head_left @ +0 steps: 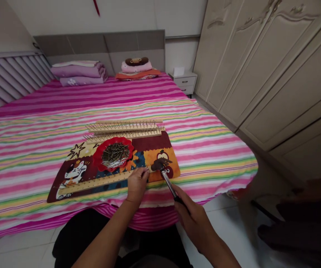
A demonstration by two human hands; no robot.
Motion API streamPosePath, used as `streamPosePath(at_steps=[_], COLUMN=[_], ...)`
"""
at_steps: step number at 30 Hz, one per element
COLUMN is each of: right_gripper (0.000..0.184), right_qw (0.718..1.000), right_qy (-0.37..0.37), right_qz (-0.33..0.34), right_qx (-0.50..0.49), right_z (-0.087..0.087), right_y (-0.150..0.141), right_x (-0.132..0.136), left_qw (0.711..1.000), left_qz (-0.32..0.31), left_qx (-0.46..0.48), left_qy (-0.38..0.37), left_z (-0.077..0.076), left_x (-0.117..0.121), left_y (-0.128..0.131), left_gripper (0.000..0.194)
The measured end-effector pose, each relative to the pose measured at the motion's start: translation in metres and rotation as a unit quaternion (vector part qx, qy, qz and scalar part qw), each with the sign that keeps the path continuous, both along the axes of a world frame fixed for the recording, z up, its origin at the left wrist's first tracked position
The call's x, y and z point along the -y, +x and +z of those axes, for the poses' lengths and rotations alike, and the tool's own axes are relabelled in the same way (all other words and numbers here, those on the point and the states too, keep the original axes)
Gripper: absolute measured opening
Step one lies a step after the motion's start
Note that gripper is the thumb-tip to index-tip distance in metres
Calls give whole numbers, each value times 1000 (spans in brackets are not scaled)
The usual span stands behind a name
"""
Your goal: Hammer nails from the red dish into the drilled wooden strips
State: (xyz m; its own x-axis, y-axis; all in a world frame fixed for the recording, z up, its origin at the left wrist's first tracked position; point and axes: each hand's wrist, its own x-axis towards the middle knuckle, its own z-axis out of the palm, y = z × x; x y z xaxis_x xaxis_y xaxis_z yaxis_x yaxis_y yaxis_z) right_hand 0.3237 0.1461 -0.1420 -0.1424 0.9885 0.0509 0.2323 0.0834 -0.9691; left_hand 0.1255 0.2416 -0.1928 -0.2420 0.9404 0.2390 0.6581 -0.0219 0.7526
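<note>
Wood strip (101,181) is long, narrow and pale, w/ rows of small dark dots on top; it lies on patterned mat (152,141), close to mat's front edge. L hand (137,184) is at strip's R part, thumb and fingertips pressed together; what is betw. them is too small to tell. R hand (191,214) has fingers wrapped around hammer (169,182), its dark head blurred near strip's R end. Red bowl (97,158) w/ nails (115,154) sits just behind strip, so room there is tight; on R side, striped sheet (210,156) gives wide space.
</note>
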Motion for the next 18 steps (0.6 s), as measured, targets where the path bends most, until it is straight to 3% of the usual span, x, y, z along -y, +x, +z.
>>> streamPosePath(at_steps=[5, 10, 14, 18], right_gripper=[51, 52, 49, 43], right_qw=[991, 983, 991, 999], right_qy=[87, 70, 91, 22], right_qz=[69, 100, 53, -38], right_qx=[71, 139, 83, 14], right_z=[2, 5, 6, 0], right_y=[-8, -10, -7, -2], right_x=[-13, -16, -9, -1], left_qw=[1000, 999, 1000, 999], left_qz=[-6, 2, -3, -17], left_qx=[-26, -36, -13, -26], left_qy=[14, 21, 26, 29], left_z=[1, 1, -3, 0], left_x=[1, 0, 0, 8], left_y=[1, 0, 0, -3], left_gripper=[11, 13, 7, 10])
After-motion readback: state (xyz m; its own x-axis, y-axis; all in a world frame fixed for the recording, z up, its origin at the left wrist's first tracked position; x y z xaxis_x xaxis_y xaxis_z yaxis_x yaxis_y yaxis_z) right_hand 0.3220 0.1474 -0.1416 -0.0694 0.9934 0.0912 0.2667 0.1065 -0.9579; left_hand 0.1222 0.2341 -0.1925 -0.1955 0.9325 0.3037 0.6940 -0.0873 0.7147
